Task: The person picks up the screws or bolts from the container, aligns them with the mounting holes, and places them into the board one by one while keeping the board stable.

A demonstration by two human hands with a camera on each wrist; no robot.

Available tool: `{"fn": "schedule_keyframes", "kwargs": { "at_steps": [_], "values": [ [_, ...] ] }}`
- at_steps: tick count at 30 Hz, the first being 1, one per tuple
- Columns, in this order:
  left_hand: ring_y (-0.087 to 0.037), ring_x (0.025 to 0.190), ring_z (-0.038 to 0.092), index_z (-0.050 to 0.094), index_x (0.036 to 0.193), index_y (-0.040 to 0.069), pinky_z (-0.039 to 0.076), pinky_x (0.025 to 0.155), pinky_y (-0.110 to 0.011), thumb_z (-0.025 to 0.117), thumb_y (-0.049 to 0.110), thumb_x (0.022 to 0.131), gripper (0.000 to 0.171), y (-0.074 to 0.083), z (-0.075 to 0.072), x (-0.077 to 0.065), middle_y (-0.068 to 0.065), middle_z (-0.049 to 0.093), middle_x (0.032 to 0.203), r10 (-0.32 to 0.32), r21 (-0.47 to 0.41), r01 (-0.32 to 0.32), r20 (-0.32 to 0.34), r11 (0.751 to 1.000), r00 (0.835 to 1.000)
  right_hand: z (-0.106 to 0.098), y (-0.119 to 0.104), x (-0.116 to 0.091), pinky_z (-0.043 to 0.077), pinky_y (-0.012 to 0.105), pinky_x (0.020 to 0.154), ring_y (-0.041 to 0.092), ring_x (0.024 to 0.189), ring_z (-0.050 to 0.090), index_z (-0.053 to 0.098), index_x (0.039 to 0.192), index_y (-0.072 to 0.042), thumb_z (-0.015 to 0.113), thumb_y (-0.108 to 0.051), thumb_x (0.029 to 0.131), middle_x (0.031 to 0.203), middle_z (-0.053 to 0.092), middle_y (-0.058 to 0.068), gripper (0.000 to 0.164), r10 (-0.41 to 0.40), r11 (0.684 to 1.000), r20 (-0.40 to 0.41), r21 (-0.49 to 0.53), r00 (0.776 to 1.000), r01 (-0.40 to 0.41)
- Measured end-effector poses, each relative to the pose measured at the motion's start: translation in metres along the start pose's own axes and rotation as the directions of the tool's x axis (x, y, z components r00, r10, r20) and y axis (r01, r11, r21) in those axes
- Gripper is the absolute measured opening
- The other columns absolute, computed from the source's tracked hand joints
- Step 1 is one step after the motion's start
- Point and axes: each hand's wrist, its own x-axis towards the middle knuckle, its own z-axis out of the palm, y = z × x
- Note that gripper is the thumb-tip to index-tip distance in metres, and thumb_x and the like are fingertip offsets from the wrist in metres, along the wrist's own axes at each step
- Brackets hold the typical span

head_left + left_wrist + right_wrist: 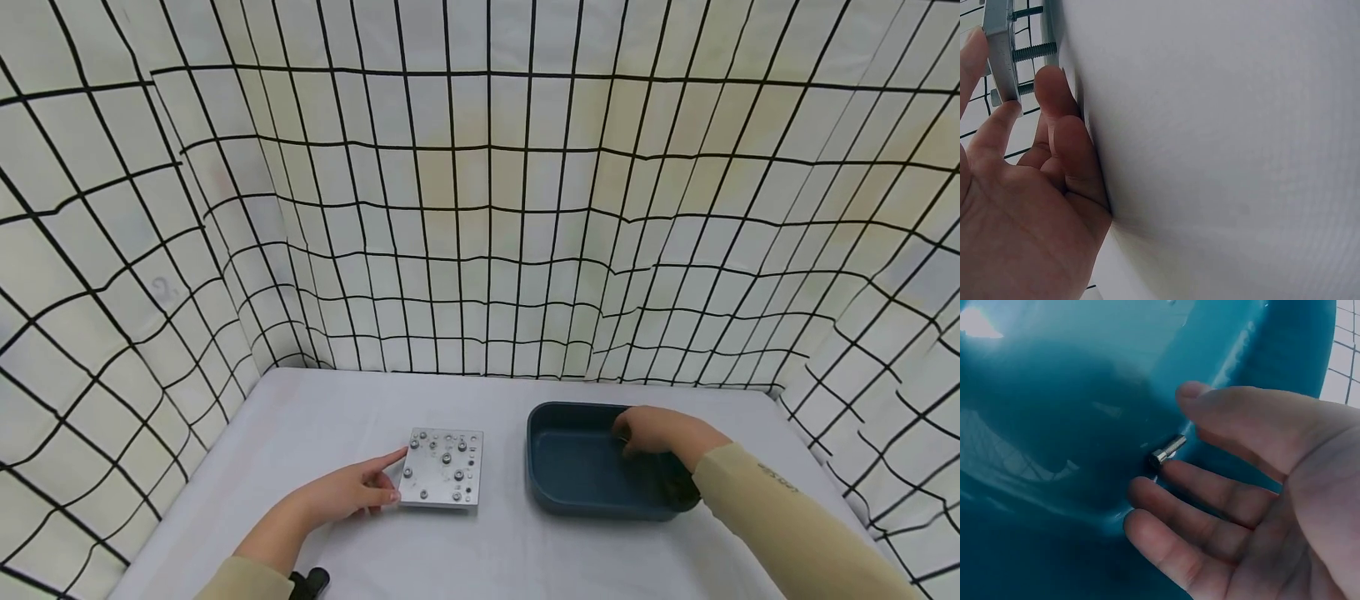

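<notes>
A square metal plate (435, 479) with several bolts set in it is on the white table, left of centre. Index finger and thumb of my left hand (345, 492) touch the plate's left edge; its other fingers are bent beneath. Threaded bolt ends (1035, 51) stick out from the plate's underside in the left wrist view. Inside a dark blue-green basin (573, 505) is my right hand (660, 429). A small metal screw (1170, 449) lies by its index fingertip in the right wrist view, the thumb apart from it and the fingers slightly bent.
Black-lined white cloth walls (480, 208) surround the table (330, 408) at the back and both sides. The basin's raised rim stands to the right of the plate. A black object (309, 581) shows by the left sleeve.
</notes>
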Motion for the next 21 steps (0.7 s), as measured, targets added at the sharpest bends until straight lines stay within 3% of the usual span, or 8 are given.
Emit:
{"fn": "schedule_keyframes", "kwargs": {
  "at_steps": [7,15,21],
  "values": [
    [-0.022,0.079,0.053,0.034,0.155,0.012,0.044,0.069,-0.035,0.073,0.028,0.091,0.077,0.0023,-0.0003,-0.0011,-0.004,0.058,0.096,0.004,0.011,-0.004,-0.003,1.000,1.000,0.0020,0.0032,0.0002,0.050,0.046,0.088,0.022,0.097,0.062,0.071,0.113,-0.009,0.075,-0.008,0.087,0.106,0.066,0.004,0.027,0.040,0.999,0.026,0.020,0.999,-0.041],
    [-0.022,0.079,0.053,0.035,0.155,0.012,0.044,0.068,-0.034,0.073,0.027,0.090,0.076,0.0034,0.0005,-0.0013,-0.004,0.058,0.095,0.005,0.016,-0.005,-0.012,1.000,1.000,0.0011,0.0032,0.0028,0.052,0.047,0.086,0.022,0.094,0.064,0.073,0.105,-0.008,0.074,-0.001,0.085,0.102,0.068,0.005,0.021,0.041,0.999,0.026,0.026,0.999,-0.041],
    [-0.021,0.078,0.053,0.035,0.155,0.013,0.044,0.068,-0.034,0.073,0.027,0.090,0.076,0.0022,0.0005,-0.0009,-0.004,0.058,0.095,0.004,0.016,-0.004,-0.010,1.000,1.000,0.0038,0.0030,0.0060,0.051,0.044,0.079,0.020,0.082,0.058,0.070,0.091,-0.012,0.076,-0.002,0.084,0.089,0.064,0.000,0.014,0.011,1.000,0.030,0.002,0.999,-0.011]
  ]
}}
